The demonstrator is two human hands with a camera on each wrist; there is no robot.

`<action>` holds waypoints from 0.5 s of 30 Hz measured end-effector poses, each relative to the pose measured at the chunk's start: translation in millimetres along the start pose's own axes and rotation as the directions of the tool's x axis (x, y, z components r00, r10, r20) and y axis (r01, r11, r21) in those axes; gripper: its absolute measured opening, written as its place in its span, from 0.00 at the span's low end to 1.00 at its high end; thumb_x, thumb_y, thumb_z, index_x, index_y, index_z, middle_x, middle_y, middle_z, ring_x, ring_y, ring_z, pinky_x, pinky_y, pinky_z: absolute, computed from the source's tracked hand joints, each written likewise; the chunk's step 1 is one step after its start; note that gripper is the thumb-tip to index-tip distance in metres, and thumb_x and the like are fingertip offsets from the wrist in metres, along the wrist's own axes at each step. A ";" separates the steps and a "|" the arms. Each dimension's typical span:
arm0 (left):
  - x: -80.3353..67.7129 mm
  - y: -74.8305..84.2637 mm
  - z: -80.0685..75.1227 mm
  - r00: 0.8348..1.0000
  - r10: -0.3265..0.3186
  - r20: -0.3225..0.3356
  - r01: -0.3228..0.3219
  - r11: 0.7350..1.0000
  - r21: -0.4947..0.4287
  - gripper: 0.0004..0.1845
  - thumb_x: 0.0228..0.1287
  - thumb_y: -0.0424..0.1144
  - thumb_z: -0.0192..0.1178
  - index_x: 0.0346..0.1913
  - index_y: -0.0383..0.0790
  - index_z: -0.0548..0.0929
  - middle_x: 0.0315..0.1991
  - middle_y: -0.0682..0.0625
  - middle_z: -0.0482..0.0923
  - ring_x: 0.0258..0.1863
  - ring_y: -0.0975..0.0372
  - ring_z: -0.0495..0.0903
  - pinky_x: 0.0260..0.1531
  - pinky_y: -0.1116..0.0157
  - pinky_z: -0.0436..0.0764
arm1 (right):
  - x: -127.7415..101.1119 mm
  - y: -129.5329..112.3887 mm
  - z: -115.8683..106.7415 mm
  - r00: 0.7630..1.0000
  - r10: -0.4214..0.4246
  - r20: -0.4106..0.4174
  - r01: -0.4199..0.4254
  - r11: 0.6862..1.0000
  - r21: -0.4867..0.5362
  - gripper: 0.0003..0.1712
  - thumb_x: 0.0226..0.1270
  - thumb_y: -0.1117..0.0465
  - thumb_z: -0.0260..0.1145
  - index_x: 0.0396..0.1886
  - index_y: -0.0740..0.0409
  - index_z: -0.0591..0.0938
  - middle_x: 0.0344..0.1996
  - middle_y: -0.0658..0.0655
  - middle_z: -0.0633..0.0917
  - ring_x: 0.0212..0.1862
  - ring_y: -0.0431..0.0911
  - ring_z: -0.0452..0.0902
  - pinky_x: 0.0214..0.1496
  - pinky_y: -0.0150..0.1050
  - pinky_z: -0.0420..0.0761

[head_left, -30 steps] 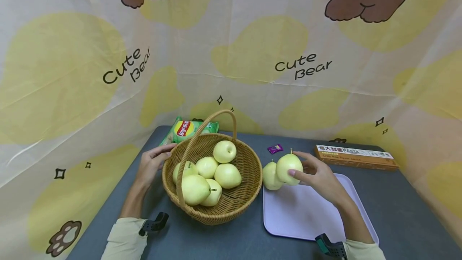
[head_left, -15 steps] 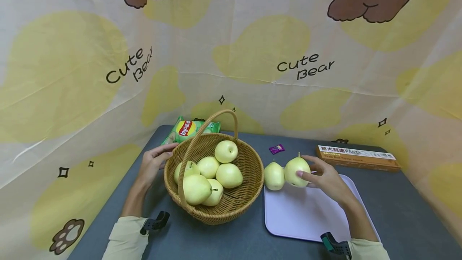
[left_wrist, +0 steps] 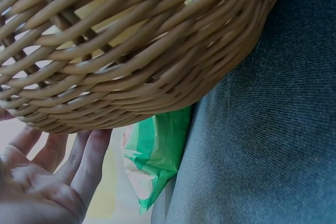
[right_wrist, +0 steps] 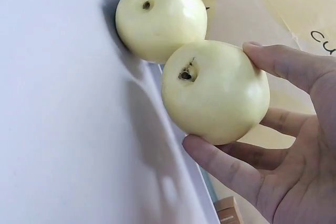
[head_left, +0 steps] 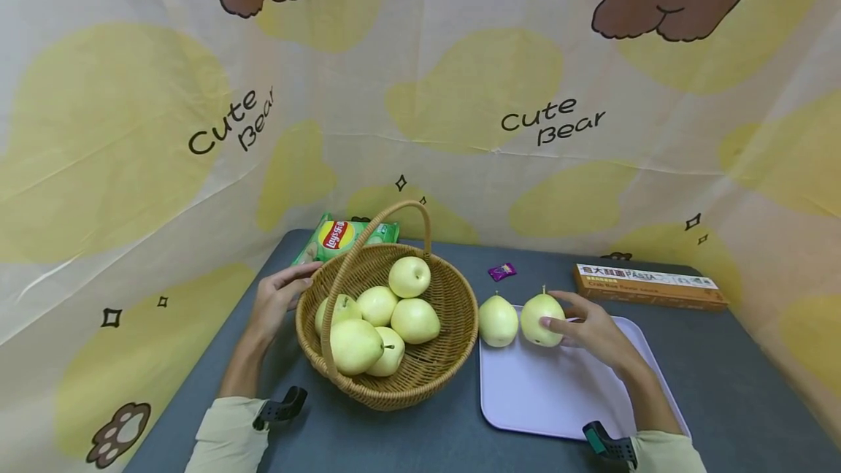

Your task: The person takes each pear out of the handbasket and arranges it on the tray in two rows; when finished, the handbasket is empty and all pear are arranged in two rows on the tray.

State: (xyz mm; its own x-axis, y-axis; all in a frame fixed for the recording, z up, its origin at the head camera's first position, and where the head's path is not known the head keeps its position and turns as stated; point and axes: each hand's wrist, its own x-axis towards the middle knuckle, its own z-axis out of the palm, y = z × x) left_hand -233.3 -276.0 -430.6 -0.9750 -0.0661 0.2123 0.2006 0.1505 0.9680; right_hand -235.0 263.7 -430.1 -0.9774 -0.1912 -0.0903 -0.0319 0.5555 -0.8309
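— Holding a pear (head_left: 542,318) in our right hand (head_left: 588,331), fingers and thumb curled round it, at the far edge of the lilac tray (head_left: 545,393).

— Is it touching the second pear (head_left: 497,320) beside it?

— We cannot quite tell; they sit very close.

— And our left hand (head_left: 276,300)?

— Fingers straight, resting against the wicker basket (head_left: 420,378) of pears on the table (head_left: 407,440), near the chips bag (head_left: 338,234).
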 end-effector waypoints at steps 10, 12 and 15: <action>-1.3 -0.2 -0.7 1.000 0.000 -0.003 0.000 1.000 -0.002 0.21 0.80 0.37 0.58 0.68 0.28 0.81 0.53 0.58 0.86 0.49 0.69 0.88 0.45 0.68 0.89 | 3.8 9.5 5.8 0.999 0.004 0.031 -0.003 0.999 -0.034 0.44 0.69 0.45 0.74 0.80 0.53 0.70 0.58 0.65 0.84 0.55 0.53 0.81 0.47 0.43 0.82; -1.4 0.0 -0.3 1.000 -0.001 -0.001 0.001 1.000 -0.003 0.21 0.80 0.37 0.58 0.68 0.28 0.81 0.53 0.58 0.87 0.49 0.69 0.88 0.45 0.68 0.89 | 3.9 10.1 6.4 0.999 0.006 0.038 -0.005 0.999 -0.035 0.44 0.69 0.45 0.74 0.80 0.53 0.70 0.59 0.65 0.84 0.55 0.53 0.82 0.48 0.42 0.82; -1.5 0.5 0.1 1.000 0.003 0.002 -0.003 1.000 -0.007 0.21 0.80 0.36 0.57 0.68 0.27 0.80 0.52 0.59 0.87 0.49 0.70 0.88 0.45 0.68 0.89 | 3.1 10.1 6.8 0.999 0.004 0.047 -0.002 0.999 -0.041 0.45 0.69 0.44 0.73 0.80 0.54 0.70 0.60 0.66 0.84 0.56 0.53 0.82 0.49 0.42 0.81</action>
State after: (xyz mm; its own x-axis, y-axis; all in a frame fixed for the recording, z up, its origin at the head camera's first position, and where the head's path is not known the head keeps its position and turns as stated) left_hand -231.7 -275.7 -430.5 -0.9746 -0.0634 0.2148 0.2041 0.1440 0.9683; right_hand -237.0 263.2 -442.5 -0.9667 -0.2268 -0.1190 -0.0386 0.5882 -0.8078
